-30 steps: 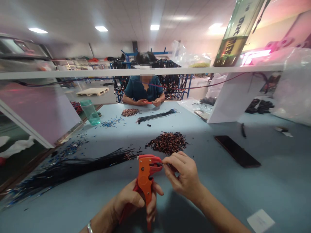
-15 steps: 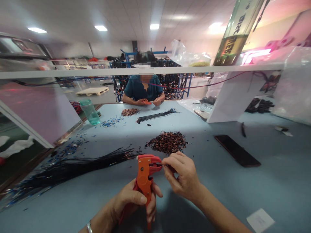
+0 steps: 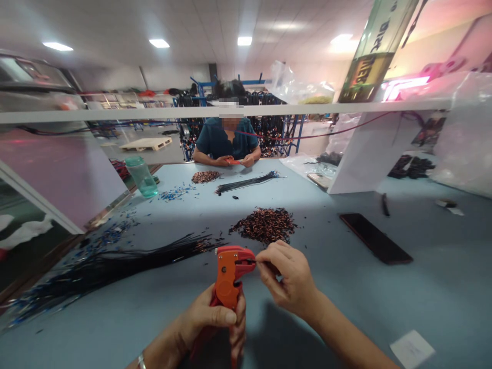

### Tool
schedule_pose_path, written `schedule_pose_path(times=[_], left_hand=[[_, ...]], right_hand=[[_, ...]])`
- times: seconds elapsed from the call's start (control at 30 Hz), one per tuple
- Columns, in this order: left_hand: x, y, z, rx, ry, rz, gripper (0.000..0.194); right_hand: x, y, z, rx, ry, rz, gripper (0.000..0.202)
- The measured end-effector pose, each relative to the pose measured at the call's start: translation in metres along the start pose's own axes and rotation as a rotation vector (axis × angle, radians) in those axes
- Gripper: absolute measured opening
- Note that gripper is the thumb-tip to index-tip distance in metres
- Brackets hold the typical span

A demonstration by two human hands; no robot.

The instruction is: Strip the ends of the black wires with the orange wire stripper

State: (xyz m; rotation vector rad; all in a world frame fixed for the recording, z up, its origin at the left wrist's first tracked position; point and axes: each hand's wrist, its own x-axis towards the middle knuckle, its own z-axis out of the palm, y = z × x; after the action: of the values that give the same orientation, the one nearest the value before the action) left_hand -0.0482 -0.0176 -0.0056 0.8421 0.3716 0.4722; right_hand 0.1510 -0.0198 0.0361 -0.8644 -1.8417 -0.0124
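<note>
My left hand (image 3: 209, 323) grips the handles of an orange wire stripper (image 3: 229, 274), held upright over the blue table (image 3: 346, 287). My right hand (image 3: 288, 279) pinches a short black wire (image 3: 251, 262) and holds its end in the stripper's jaws. Just beyond the tool lies a pile of stripped wire bits with copper ends (image 3: 266, 224). A long bundle of black wires (image 3: 115, 264) stretches away to the left of my hands.
A black phone (image 3: 374, 238) lies to the right, a white slip of paper (image 3: 412, 349) at the near right. Blue bits (image 3: 109, 236) and a green cup (image 3: 142, 177) are on the left. A co-worker (image 3: 226, 141) sits opposite with own wires (image 3: 248, 182).
My left fingers have squeezed the stripper's handles closer together. The right hand keeps the wire in the jaws, almost still.
</note>
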Motion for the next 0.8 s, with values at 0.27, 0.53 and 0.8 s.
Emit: schedule_pose_path(times=[0.27, 0.53, 0.8], left_hand=[[0.0, -0.0002, 0.003, -0.001, 0.02, 0.008, 0.027], [-0.0005, -0.0034, 0.0038, -0.003, 0.029, 0.013, 0.03], [0.0027, -0.0097, 0.0072, -0.015, 0.037, 0.075, 0.033]], right_hand=[[-0.0025, 0.0017, -0.0011, 0.017, -0.021, 0.028, 0.015], [-0.0014, 0.002, -0.0029, 0.018, -0.036, 0.031, 0.015], [-0.0023, 0.0036, -0.0015, 0.036, -0.055, 0.037, 0.016]])
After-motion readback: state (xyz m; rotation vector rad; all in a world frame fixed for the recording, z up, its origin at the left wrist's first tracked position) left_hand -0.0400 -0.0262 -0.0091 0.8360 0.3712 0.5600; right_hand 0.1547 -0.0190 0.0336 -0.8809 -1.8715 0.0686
